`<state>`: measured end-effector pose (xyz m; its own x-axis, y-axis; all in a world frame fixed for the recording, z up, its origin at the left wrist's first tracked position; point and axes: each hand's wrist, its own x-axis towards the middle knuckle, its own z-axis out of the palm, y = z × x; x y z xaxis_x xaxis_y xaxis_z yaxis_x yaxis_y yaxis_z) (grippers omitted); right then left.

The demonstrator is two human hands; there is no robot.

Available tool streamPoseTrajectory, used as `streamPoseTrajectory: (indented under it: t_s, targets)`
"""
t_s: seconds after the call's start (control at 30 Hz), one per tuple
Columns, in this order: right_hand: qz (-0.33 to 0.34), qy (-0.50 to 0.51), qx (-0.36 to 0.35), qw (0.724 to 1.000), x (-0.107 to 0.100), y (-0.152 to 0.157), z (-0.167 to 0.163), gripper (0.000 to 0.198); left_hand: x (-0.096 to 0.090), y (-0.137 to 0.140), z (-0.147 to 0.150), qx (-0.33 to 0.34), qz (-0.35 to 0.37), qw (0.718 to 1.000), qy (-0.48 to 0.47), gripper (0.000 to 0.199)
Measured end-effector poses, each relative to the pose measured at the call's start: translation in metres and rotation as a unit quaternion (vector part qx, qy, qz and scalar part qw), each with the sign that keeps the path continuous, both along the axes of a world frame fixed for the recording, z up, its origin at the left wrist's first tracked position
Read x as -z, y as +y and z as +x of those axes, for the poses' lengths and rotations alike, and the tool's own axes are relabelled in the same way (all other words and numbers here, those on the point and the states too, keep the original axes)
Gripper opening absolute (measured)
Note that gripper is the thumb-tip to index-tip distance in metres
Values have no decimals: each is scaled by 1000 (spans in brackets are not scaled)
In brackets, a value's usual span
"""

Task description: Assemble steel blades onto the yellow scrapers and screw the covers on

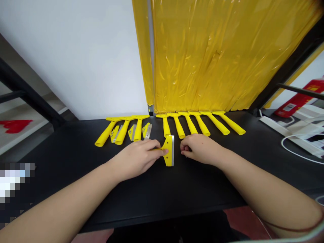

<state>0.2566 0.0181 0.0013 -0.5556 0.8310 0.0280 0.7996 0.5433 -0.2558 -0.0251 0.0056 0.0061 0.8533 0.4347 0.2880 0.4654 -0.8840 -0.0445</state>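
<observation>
Black tabletop stretches beneath both hands, backed by a white panel and a sheet of glossy yellow plastic film. Near its middle, between the hands, is the yellow blade scraper; whether its head touches the table I cannot tell. It should be light and stiff, judging by its plastic-looking body, and the smooth finish may be a little slippery. The safest hold is probably on the handle or neck, well away from the metal edge (which looks thin enough to treat as sharp). The left hand has it there, thumb and fingers closed about the neck. The right hand is near the edge, apart from it, fingers curled; I cannot tell whether they hold anything.

Its bright yellow head flares wide, with two dark holes and a silvery strip along the far side. Similar yellow scraper handles lie behind.
</observation>
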Motion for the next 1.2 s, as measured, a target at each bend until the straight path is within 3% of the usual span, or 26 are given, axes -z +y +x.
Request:
streamPoseTrajectory:
  t_s: [0.23, 0.33, 0.47, 0.67, 0.8, 0.97, 1.2]
  targets:
    - [-14, 21, -8, 1000, -2, -1, -3, 10, 0, -1, 0, -5, -28, 1000, 8, 36]
    - [-41, 122, -10, 992, -3, 0, -3, 9, 0, -1, 0, -1, -28, 1000, 11, 36]
    - [-72, 286, -8, 955, 0, -1, -7, 6, -1, -2, 1, 6, -16, 1000, 19, 36]
    - [-45, 316, -34, 947, 6, 1, -13, 2, -3, -5, 6, 24, 22, 999, 21, 34]
    - [-88, 359, -38, 929, 11, 3, -15, 5, -3, -7, 8, 30, 39, 998, 30, 33]
    - [-196, 430, -24, 881, 16, 3, -19, 22, -3, -7, 8, 35, 34, 998, 40, 34]
    - [-248, 458, 0, 853, 21, 3, -23, 30, -2, -8, 7, 41, 33, 998, 34, 35]
